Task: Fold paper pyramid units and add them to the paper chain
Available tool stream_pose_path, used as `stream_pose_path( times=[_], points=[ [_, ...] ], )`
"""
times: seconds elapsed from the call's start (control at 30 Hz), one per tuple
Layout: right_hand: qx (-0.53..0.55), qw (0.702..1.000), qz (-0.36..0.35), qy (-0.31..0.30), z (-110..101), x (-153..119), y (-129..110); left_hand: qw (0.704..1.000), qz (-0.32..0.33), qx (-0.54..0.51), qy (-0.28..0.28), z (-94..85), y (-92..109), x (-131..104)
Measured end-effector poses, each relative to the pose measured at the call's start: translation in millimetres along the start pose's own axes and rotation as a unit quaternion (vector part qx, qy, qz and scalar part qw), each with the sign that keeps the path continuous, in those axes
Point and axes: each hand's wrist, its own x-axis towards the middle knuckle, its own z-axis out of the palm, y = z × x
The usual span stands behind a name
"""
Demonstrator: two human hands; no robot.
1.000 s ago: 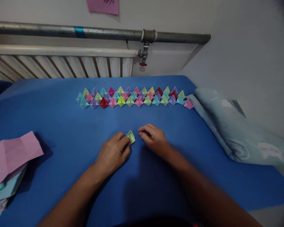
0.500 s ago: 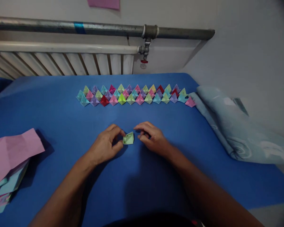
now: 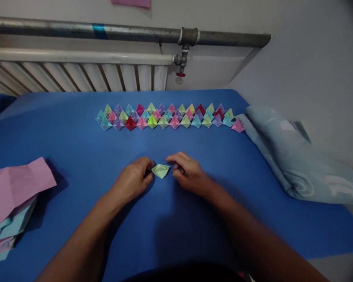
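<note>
"Blue surface [image 3: 76,145] is extending below a white radiator [image 3: 76,56]. What is sitting at its centre?"

"One pale green folded paper [image 3: 161,171] is lying between the two hands, its open hollow facing up, its points aiming left and right."

"State of the grip?"

"Thumb and forefinger of the left hand [image 3: 132,178] are standing slightly parted at the left point; whether they are pinching it, I am not able to tell. The right hand [image 3: 191,174] is hovering just beside the right point, fingers half curled, a gap showing, nothing being held. Both are probably flanking it so that either side is being reached easily."

"And the rest?"

"Small coloured folded pieces [image 3: 152,122] are forming close, staggered rows on the far side, seemingly leaving working room nearer. Loose paper sheets [image 3: 17,182] are lying at the near left, apparently clear of the forearms. A folded pale cloth [image 3: 282,156] is occupying the right, its edge reaching the pink end piece [image 3: 238,125]."
</note>
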Motion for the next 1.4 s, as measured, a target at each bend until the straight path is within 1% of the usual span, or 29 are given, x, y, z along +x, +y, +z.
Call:
stream_pose_path(
  times=[0.1,0.13,0.23,0.3,0.37,0.47,0.57,0.67,0.9,1.13,1.3,1.4],
  points=[
    [-0.004,1.0,0.003,-0.006,0,0,-1,1.0,0.007,-0.008,0.01,2.2,0,0],
    [-0.011,1.0,0.004,0.003,0,0,-2,1.0,0.009,-0.014,0.01,2.8,0,1],
    [-0.047,0.997,0.006,0.061,-2,1,-8,0.999,0.005,-0.036,0.006,4.1,1,1],
    [-0.072,0.995,0.001,0.076,-1,2,-13,0.999,0.001,-0.053,0.004,4.7,1,2],
    [-0.104,0.993,0.005,0.062,3,3,-18,0.998,-0.004,-0.07,0.003,5.3,1,2],
    [-0.169,0.984,0.038,0.031,14,5,-25,0.996,-0.01,-0.09,0.0,6.1,0,3],
    [-0.232,0.971,0.063,0.022,24,9,-30,0.995,-0.01,-0.096,0.002,5.6,1,2],
    [-0.266,0.961,0.076,0.012,30,12,-32,0.996,-0.017,-0.086,-0.002,4.2,4,2],
    [-0.281,0.955,0.093,-0.014,37,17,-28,0.998,-0.025,-0.065,0.006,6.9,3,3],
    [-0.308,0.95,0.039,-0.022,43,17,-30,0.997,-0.02,-0.068,0.006,8.8,-1,4],
    [-0.259,0.962,0.087,-0.022,39,13,-27,0.996,-0.031,-0.085,0.007,9.0,-2,5],
    [-0.214,0.972,0.098,-0.008,35,8,-26,0.995,-0.032,-0.089,0.012,8.9,-4,6]
  ],
)
